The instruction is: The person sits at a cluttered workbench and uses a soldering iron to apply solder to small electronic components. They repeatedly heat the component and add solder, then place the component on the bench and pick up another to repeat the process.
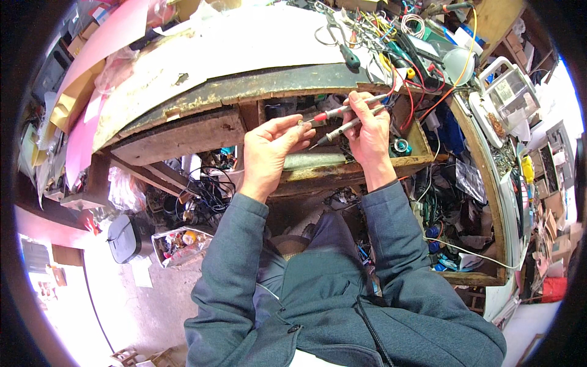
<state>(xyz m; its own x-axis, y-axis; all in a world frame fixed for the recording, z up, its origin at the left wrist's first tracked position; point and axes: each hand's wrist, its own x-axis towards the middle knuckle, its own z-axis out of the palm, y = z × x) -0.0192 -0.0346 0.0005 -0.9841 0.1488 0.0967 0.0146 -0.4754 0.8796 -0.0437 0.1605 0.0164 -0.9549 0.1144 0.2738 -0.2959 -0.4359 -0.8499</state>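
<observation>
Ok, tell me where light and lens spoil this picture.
In the head view, glare whitens much of the bench top and washes out part of the floor; in the same head view, black cables under the bench sink into shadow, straight edges bow, black rings the rim, and the small piece in the left hand is too tiny to identify.

Fingers (pixel 359 105) of the right hand (pixel 372 129) hold 2 probes (pixel 335 113)

Pink sheets (pixel 81 137) hang at the workbench's (pixel 226 49) left edge; a coiled pale cable (pixel 405 27) lies toward its right edge. A dark case (pixel 124 237) stands on the floor (pixel 162 300).
</observation>
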